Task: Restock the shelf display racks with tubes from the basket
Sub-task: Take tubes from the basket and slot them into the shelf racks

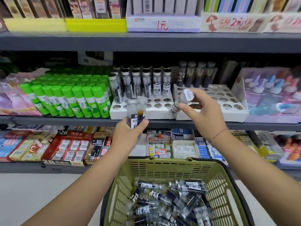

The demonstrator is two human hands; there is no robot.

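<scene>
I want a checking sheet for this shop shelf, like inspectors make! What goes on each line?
Surface: grey metal shelf carries two white racks with round holes, left rack and right rack; front holes empty.
Job's things: clear plastic tubes with dark contents stand in the back rows; more lie loose in the olive-green plastic basket.
Clutter: green glue sticks beside the left rack.
Grippers: left hand grips two upright tubes; right hand holds one tilted tube in front of the racks.
Cables: nothing seen.
Surroundings: boxed erasers below, price-marked boxes above.
</scene>
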